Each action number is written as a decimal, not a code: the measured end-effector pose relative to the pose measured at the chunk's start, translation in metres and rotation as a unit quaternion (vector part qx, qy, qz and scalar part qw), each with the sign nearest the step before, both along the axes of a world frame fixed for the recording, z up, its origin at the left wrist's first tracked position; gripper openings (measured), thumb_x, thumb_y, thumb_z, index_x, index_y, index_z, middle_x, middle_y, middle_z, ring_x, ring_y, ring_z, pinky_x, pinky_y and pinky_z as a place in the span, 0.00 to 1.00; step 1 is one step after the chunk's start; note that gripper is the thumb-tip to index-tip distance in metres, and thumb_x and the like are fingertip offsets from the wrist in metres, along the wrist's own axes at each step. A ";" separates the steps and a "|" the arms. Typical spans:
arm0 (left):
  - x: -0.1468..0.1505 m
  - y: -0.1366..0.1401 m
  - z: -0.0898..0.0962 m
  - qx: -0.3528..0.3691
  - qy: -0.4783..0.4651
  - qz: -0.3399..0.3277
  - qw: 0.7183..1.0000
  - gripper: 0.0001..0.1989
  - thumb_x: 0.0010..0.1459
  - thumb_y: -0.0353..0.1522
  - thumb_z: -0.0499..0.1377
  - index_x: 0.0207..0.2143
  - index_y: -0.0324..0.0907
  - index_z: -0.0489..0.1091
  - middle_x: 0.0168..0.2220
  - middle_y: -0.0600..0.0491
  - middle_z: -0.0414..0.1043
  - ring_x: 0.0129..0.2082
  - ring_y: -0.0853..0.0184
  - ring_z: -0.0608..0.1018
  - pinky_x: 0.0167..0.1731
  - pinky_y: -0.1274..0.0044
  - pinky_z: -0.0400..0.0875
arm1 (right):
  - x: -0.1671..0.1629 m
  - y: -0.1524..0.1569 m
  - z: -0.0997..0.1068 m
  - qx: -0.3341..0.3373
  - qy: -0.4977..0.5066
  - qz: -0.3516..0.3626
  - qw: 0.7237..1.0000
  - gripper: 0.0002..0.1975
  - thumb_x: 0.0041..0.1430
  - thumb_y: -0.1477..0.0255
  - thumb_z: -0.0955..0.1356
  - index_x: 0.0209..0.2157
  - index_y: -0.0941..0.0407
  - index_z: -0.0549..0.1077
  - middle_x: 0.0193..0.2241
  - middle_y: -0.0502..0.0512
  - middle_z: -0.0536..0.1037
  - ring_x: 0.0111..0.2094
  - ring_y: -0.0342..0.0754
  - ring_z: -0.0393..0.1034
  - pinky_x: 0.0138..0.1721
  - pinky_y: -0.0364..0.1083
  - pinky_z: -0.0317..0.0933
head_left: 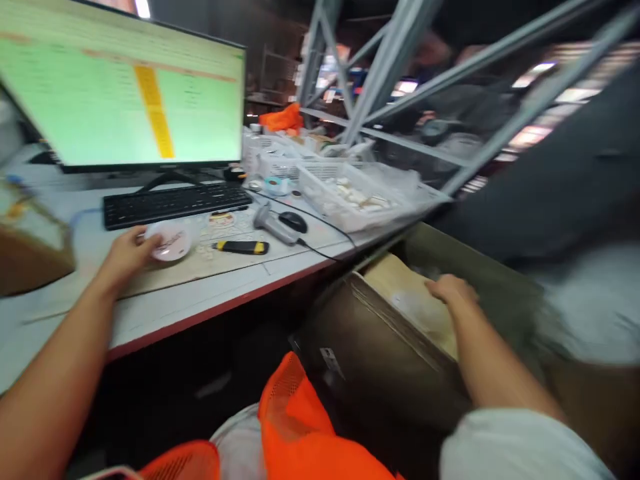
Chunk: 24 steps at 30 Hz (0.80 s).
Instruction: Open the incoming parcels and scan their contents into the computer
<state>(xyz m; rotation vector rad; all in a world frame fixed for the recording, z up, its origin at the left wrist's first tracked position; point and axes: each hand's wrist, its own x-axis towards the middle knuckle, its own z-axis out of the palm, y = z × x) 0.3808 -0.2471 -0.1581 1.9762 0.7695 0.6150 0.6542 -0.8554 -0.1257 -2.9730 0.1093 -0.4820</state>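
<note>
On the left of the desk, my left hand (131, 252) pinches a white round disc (171, 241) with red print between thumb and fingers, just above the desktop. My right hand (453, 291) reaches into a large brown box (390, 327) below the desk's right end. It is beside a tan sheet of paper or cardboard (400, 293) that lies inside. Motion blur and the hand itself hide what its fingers do. A bit of clear plastic seems to show behind that hand, too blurred to name.
On the desk are a monitor (200, 107), keyboard (175, 203), grey barcode scanner (275, 225), black mouse (293, 221) and yellow-black utility knife (243, 247). A white plastic basket (345, 213) with small items stands at the right. Slanting metal struts (390, 60) rise behind it.
</note>
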 end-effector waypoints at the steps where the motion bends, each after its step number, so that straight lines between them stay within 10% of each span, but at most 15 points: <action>1: 0.003 -0.002 -0.002 -0.012 -0.019 -0.009 1.000 0.13 0.53 0.38 0.64 0.38 0.42 0.72 0.32 0.57 0.77 0.29 0.68 0.76 0.28 0.80 0.69 | 0.013 0.019 0.007 0.000 0.008 0.013 1.000 0.19 0.64 0.55 0.67 0.38 0.56 0.81 0.32 0.77 0.78 0.36 0.67 0.78 0.34 0.63 0.67; 4: 0.011 0.003 -0.011 -0.047 -0.047 -0.023 0.998 0.18 0.49 0.38 0.67 0.41 0.39 0.72 0.34 0.50 0.78 0.31 0.63 0.78 0.26 0.77 0.72 | 0.031 0.109 0.021 0.036 0.004 0.180 0.983 0.17 0.65 0.61 0.66 0.50 0.51 0.79 0.41 0.73 0.81 0.46 0.63 0.77 0.48 0.60 0.67; 7: 0.007 0.010 -0.019 -0.073 -0.102 -0.064 0.990 0.24 0.47 0.39 0.69 0.44 0.38 0.71 0.39 0.47 0.77 0.37 0.60 0.80 0.30 0.74 0.75 | 0.009 0.218 0.019 0.058 0.082 0.401 0.911 0.24 0.64 0.60 0.67 0.60 0.51 0.72 0.47 0.64 0.81 0.46 0.57 0.77 0.52 0.56 0.68; 11: -0.001 0.005 -0.020 0.007 -0.106 -0.165 0.981 0.25 0.46 0.41 0.71 0.45 0.40 0.73 0.44 0.50 0.77 0.45 0.60 0.78 0.43 0.73 0.74 | -0.025 0.327 -0.001 -0.056 0.116 0.412 0.902 0.32 0.64 0.58 0.68 0.65 0.59 0.66 0.54 0.69 0.77 0.53 0.64 0.74 0.53 0.58 0.67; 19: 0.000 0.007 -0.023 0.013 0.007 -0.324 0.946 0.27 0.42 0.43 0.74 0.45 0.47 0.78 0.51 0.50 0.77 0.50 0.57 0.78 0.49 0.71 0.72 | -0.014 0.368 -0.022 -0.110 0.127 0.308 0.936 0.26 0.62 0.66 0.66 0.57 0.65 0.70 0.52 0.77 0.76 0.53 0.67 0.74 0.50 0.58 0.67; 24: -0.001 0.008 -0.023 0.014 -0.009 -0.327 0.945 0.19 0.50 0.42 0.69 0.44 0.46 0.75 0.53 0.49 0.76 0.52 0.57 0.77 0.53 0.69 0.71 | -0.008 0.371 0.001 -0.087 0.134 0.323 0.933 0.21 0.62 0.61 0.66 0.47 0.63 0.76 0.43 0.74 0.80 0.45 0.65 0.77 0.41 0.55 0.70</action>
